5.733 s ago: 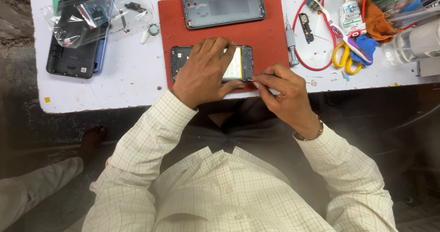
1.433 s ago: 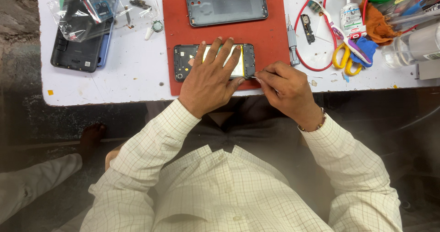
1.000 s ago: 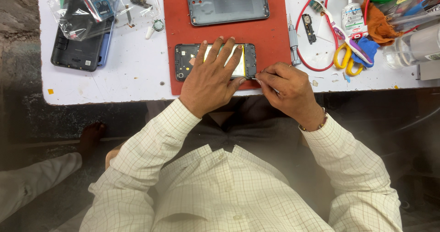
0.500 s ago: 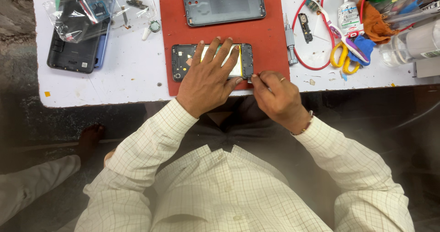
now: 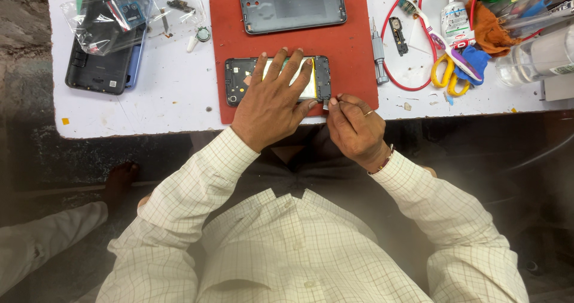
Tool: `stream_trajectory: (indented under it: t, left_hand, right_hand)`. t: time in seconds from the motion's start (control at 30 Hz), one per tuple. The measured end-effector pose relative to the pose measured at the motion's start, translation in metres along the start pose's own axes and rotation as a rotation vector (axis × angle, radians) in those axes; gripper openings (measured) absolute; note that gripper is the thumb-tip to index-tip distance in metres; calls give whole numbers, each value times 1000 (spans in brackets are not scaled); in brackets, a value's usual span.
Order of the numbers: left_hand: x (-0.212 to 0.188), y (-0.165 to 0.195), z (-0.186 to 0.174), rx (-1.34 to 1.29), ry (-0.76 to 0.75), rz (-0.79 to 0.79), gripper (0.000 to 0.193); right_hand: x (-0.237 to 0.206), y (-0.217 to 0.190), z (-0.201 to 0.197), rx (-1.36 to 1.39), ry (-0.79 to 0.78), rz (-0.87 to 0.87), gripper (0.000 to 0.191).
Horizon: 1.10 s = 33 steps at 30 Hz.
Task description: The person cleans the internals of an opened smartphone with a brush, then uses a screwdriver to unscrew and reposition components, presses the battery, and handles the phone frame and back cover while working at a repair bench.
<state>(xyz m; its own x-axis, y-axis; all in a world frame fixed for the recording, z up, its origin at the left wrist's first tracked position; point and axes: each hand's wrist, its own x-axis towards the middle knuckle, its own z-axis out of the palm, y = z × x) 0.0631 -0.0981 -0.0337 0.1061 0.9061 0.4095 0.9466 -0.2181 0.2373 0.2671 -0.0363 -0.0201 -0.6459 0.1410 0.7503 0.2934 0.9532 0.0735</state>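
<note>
An opened phone with its battery showing lies on a red mat. My left hand lies flat on it, fingers spread, pressing it down. My right hand is at the phone's lower right corner, fingers pinched on a thin metal tool whose tip touches the phone's edge. A grey phone back cover lies at the far side of the mat.
Another dark phone body under a clear plastic bag lies far left. A small screwdriver, red cable, glue bottle, yellow scissors and cloths crowd the right. Another person's leg shows at lower left.
My right hand has shifted a little left and nearer the phone's lower right corner. My left hand stays pressed on the phone with only slight finger shifts.
</note>
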Motion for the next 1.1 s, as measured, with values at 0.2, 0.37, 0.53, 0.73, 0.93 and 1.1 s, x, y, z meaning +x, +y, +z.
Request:
stream_trajectory:
  t: [0.2,0.37,0.53,0.73,0.93,1.1]
  left_hand:
    - [2,-1,-2,-28,12,3,61]
    - [4,-3,-4,-39,2,15,61]
    - [4,-3,-5,-26,-5,32,62]
    - [3,-3,-6,-28,9,32,62]
    - [4,-2,-6,-55,11,24,62]
    - [8,1,-5,-65,24,6,63]
  right_hand:
    - [14,-2,-14,46,-128,57,15]
    - [35,19,-34,290,-430,284,8]
    - [53,31,-26,346,-563,257,2]
    - [26,-4,-23,-14,-237,-3,12]
    - [8,-2,-3,-11,-31,-67,11]
    - [3,-4,-1,24,-10,9,16]
